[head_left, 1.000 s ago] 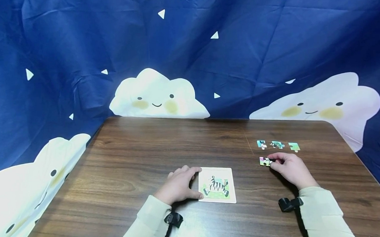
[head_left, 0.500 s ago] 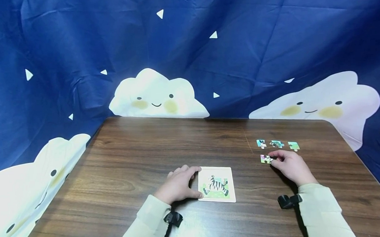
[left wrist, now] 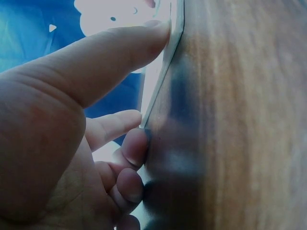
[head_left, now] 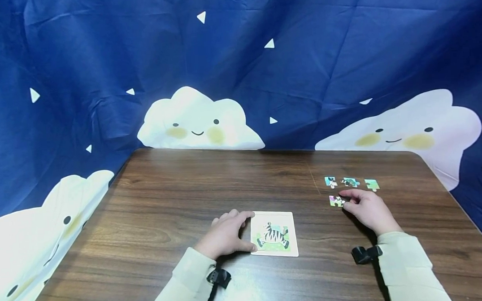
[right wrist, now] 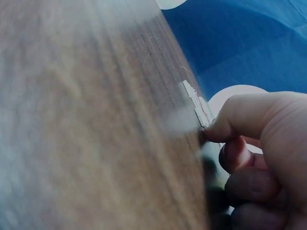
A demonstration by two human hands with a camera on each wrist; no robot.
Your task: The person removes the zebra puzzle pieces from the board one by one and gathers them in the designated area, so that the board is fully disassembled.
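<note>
blue cloth [head_left: 302,76] with smiling clouds [head_left: 201,114] hangs behind a brown tabletop [head_left: 178,184]. with thumb and fingers spread, the left grip [head_left: 226,235] touches the left edge of the square zebra board [head_left: 273,218]; the right grip [head_left: 368,211] pinches a pink-cornered puzzle piece [head_left: 335,201], near three other pieces [head_left: 350,182].

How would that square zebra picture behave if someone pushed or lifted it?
The zebra board is probably stiff, as its sides look straight. It's likely light: the left wrist view shows a thin edge. Lying flat on the table, it should slide rather than tip.
</note>
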